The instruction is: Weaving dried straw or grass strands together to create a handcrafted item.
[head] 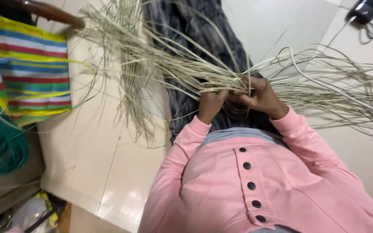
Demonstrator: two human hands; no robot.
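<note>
Head view: left hand (211, 103) and right hand (262, 97) side by side, fingers clamped on pale straw strands (173, 64) over the lap. Strands fan out across the tiled floor (91, 142); striped bag (26, 73) lies well apart.

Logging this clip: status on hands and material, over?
Left hand and right hand both gripping pale straw strands. Loose strands fan across floor. White cable crosses them.

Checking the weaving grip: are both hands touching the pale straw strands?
Touching. The head view shows the left hand and the right hand closed around the pale straw strands, which run between the fingers.
</note>
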